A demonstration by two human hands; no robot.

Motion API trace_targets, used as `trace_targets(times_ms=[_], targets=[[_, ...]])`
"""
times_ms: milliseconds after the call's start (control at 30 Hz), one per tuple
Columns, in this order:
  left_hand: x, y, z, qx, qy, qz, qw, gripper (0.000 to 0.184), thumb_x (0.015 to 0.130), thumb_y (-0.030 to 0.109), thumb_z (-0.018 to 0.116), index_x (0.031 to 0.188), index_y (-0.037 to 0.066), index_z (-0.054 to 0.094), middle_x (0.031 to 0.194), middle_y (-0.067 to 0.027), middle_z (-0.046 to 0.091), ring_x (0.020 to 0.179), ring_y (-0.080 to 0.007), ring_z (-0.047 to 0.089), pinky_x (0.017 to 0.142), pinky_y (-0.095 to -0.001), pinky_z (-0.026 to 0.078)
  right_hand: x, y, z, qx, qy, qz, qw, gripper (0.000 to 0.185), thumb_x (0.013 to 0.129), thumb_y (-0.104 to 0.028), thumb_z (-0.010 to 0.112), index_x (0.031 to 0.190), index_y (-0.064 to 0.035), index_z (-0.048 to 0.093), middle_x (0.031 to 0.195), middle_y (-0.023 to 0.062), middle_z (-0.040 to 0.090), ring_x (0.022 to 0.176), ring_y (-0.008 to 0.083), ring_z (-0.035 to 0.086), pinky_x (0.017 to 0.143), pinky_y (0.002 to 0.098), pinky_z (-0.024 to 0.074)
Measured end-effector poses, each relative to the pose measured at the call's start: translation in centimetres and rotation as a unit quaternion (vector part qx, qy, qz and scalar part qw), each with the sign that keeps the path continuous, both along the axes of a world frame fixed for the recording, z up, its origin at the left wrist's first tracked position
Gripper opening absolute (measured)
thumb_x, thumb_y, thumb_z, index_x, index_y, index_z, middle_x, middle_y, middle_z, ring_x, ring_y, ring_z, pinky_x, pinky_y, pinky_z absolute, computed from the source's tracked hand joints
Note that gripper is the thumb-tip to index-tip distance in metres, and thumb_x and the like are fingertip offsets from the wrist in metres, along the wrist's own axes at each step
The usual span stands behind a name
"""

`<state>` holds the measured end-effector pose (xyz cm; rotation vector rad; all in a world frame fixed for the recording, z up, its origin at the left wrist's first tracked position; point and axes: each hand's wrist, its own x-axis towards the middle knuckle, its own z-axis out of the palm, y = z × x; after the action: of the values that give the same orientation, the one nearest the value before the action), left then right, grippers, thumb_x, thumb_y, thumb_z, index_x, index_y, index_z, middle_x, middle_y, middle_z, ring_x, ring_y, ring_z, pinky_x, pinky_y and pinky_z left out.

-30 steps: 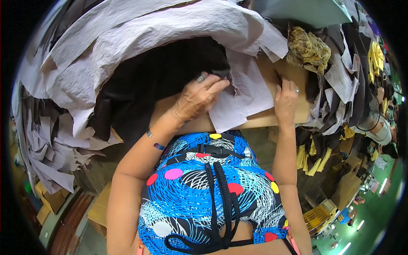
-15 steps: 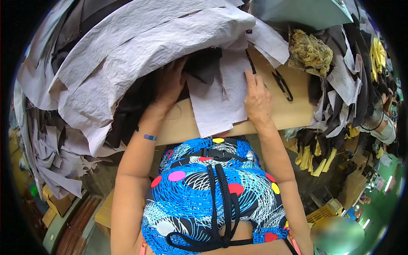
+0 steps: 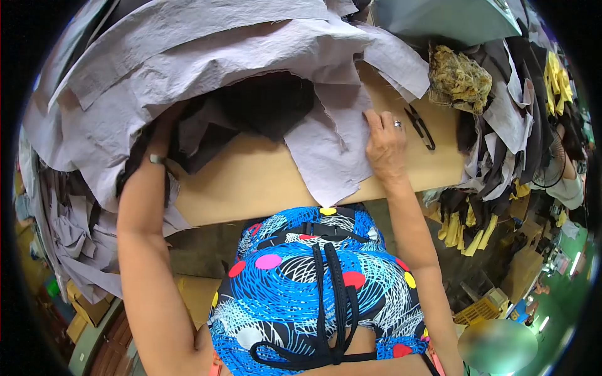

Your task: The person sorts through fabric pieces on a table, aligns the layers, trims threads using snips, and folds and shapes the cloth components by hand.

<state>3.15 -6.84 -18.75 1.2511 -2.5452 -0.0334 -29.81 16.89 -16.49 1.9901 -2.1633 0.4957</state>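
My left hand [image 3: 164,130] reaches under the large pale lilac cloth [image 3: 213,69] at the left, beside dark fabric [image 3: 266,103]; its fingers are hidden. My right hand [image 3: 385,143] rests at the right edge of a narrower lilac cloth piece [image 3: 335,135], fingertips touching the cloth, fingers bent downward, a ring on one finger. Small black snips [image 3: 420,127] lie on the tan board just right of that hand, not held.
A tan work board [image 3: 238,182] spans the front. A yellowish tangled bundle [image 3: 459,78] sits at its back right. Piled cloth strips [image 3: 501,138] and yellow pieces [image 3: 467,232] hang at the right. A yellow crate [image 3: 478,311] stands lower right.
My left hand has moved left, deeper under the lilac cloth, and the dark fabric has shifted. My right hand let go of the snips and moved left to the cloth.
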Motion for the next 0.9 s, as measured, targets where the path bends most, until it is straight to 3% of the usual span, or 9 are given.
trace_targets(times_ms=[100, 200, 267, 367, 467, 500, 600, 633, 900], targets=[[-0.8, 2.2, 1.3, -0.007, 0.043, 0.004, 0.999, 0.039, 0.083, 0.020, 0.052, 0.117, 0.000, 0.049, 0.119, -0.0234, 0.048, 0.114, -0.0371, 0.043, 0.098, -0.0432, 0.032, 0.2, 0.1, -0.2, -0.034, -0.017, -0.004, 0.999, 0.030, 0.071, -0.002, 0.050, 0.101, -0.0087, 0.055, 0.082, 0.0085, 0.050, 0.074, 0.0261, 0.051, 0.067, 0.0374, 0.0418], [-3.5, 6.4, 4.1, 0.132, -0.158, 0.019, 0.978, 0.043, 0.082, 0.019, 0.054, 0.122, 0.007, 0.047, 0.122, -0.0220, 0.046, 0.114, -0.0353, 0.043, 0.095, -0.0421, 0.036, 0.1, 0.2, -0.4, -0.046, -0.030, -0.003, 0.998, 0.030, 0.071, -0.002, 0.051, 0.100, -0.0081, 0.055, 0.082, 0.0087, 0.050, 0.074, 0.0266, 0.051, 0.068, 0.0378, 0.0417], [-4.8, 9.5, 5.7, 0.194, 0.044, -0.119, 0.973, 0.046, 0.081, 0.017, 0.055, 0.126, 0.016, 0.044, 0.118, -0.0213, 0.049, 0.110, -0.0362, 0.047, 0.092, -0.0433, 0.039, 0.1, 0.0, -0.7, -0.056, -0.035, 0.002, 0.998, 0.031, 0.071, -0.002, 0.051, 0.101, -0.0081, 0.055, 0.083, 0.0093, 0.051, 0.074, 0.0269, 0.051, 0.068, 0.0377, 0.0415], [-6.7, 10.9, 4.4, 0.129, 0.081, -0.113, 0.982, 0.044, 0.080, 0.010, 0.056, 0.123, 0.015, 0.049, 0.120, -0.0147, 0.053, 0.113, -0.0308, 0.048, 0.097, -0.0383, 0.036, 0.3, 0.1, -0.6, -0.041, -0.039, 0.000, 0.998, 0.032, 0.070, 0.000, 0.051, 0.101, -0.0077, 0.055, 0.085, 0.0102, 0.051, 0.075, 0.0276, 0.052, 0.067, 0.0379, 0.0417], [-8.8, 10.9, 4.1, 0.169, -0.047, -0.085, 0.981, 0.041, 0.082, 0.008, 0.052, 0.122, 0.014, 0.048, 0.117, -0.0135, 0.054, 0.114, -0.0295, 0.047, 0.098, -0.0385, 0.036, -1.7, 1.7, -0.7, -0.031, -0.072, 0.002, 0.997, 0.033, 0.070, 0.001, 0.051, 0.102, -0.0073, 0.055, 0.085, 0.0104, 0.051, 0.076, 0.0285, 0.052, 0.068, 0.0381, 0.0420], [-8.8, 9.8, 2.9, 0.108, -0.038, -0.112, 0.987, 0.039, 0.084, 0.011, 0.050, 0.122, 0.013, 0.049, 0.116, -0.0145, 0.054, 0.114, -0.0299, 0.047, 0.098, -0.0369, 0.035, -1.8, 1.7, -0.7, -0.031, -0.076, 0.000, 0.997, 0.033, 0.070, 0.001, 0.051, 0.102, -0.0073, 0.054, 0.085, 0.0104, 0.051, 0.076, 0.0288, 0.052, 0.068, 0.0383, 0.0421], [-9.0, 7.9, 3.9, 0.236, -0.018, -0.120, 0.964, 0.038, 0.085, 0.018, 0.049, 0.123, 0.013, 0.049, 0.120, -0.0151, 0.052, 0.114, -0.0309, 0.046, 0.097, -0.0359, 0.036, -1.6, 1.6, -0.6, -0.032, -0.092, 0.001, 0.995, 0.033, 0.070, 0.001, 0.050, 0.102, -0.0074, 0.054, 0.085, 0.0106, 0.051, 0.077, 0.0294, 0.053, 0.069, 0.0388, 0.0423], [-8.8, 7.6, 5.2, 0.138, -0.113, -0.163, 0.970, 0.036, 0.087, 0.024, 0.047, 0.120, 0.010, 0.051, 0.121, -0.0144, 0.052, 0.113, -0.0300, 0.047, 0.098, -0.0342, 0.034, -1.7, 1.6, -0.7, -0.031, -0.097, 0.003, 0.995, 0.032, 0.071, 0.001, 0.050, 0.101, -0.0074, 0.054, 0.086, 0.0107, 0.051, 0.076, 0.0295, 0.053, 0.069, 0.0388, 0.0424], [-2.9, 3.8, 7.2, -0.067, -0.056, 0.021, 0.996, 0.037, 0.088, 0.024, 0.044, 0.120, 0.007, 0.051, 0.124, -0.0124, 0.051, 0.113, -0.0249, 0.048, 0.101, -0.0325, 0.032, -0.1, 0.2, -0.2, -0.008, -0.111, 0.020, 0.994, 0.028, 0.074, 0.000, 0.048, 0.100, -0.0078, 0.054, 0.087, 0.0109, 0.052, 0.076, 0.0301, 0.053, 0.069, 0.0389, 0.0433]])
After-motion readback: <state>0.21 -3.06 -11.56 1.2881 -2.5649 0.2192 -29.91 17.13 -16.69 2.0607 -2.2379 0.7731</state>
